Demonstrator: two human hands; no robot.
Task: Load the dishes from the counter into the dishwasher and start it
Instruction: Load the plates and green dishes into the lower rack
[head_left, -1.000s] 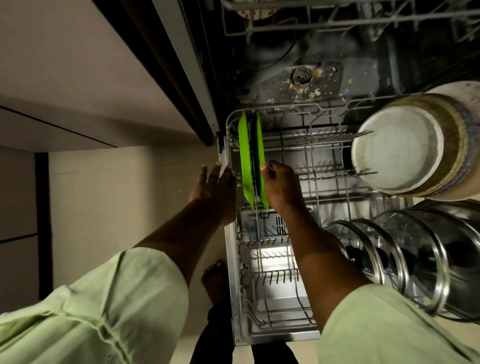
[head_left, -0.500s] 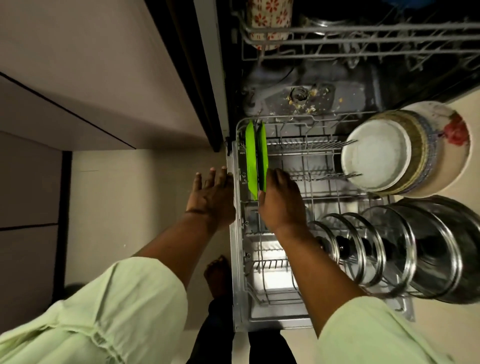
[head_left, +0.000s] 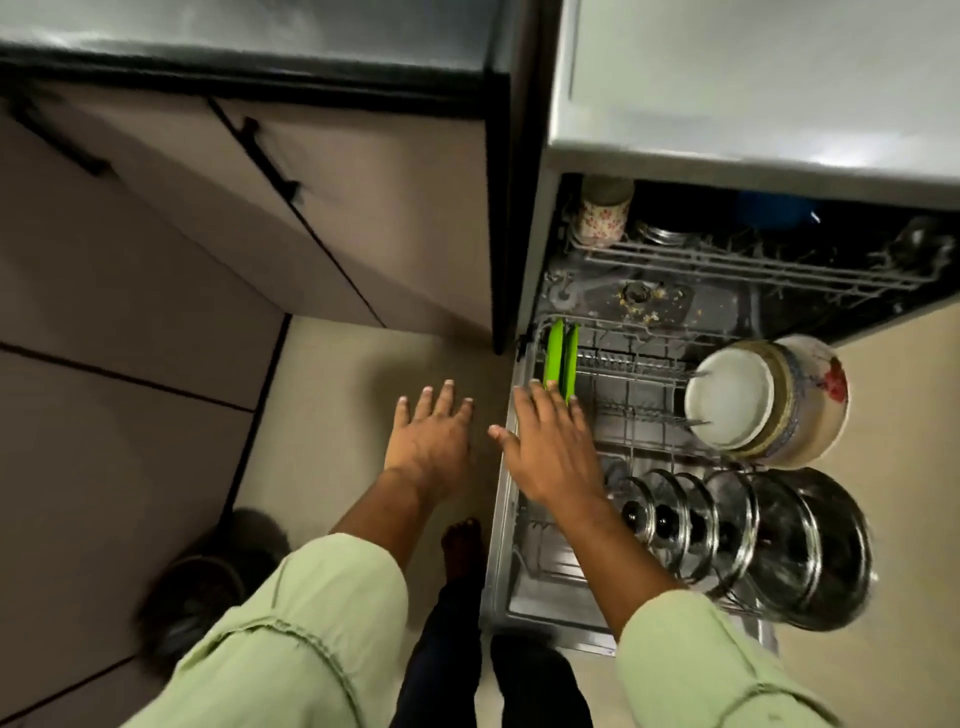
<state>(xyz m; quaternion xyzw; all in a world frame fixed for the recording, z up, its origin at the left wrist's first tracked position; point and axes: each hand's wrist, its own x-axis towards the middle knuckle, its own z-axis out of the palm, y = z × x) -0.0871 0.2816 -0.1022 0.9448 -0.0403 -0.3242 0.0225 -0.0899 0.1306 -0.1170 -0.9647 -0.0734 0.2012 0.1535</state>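
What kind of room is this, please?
Most likely a home kitchen: an open dishwasher with its lower rack pulled out, holding green plates and pot lids, beside cabinets under a counter.

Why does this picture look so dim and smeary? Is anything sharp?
Head view: dim light; motion blur smears the counter top, the grey panel and the dark bowl; the left hand, right hand and green plates are sharper; the wide lens bends the cabinet edges.

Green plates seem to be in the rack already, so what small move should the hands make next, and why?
Probably lift both hands away to fetch another dish. The green plates stand upright in the lower rack, the right hand is open near them, the left hand open over the floor, and neither holds anything.
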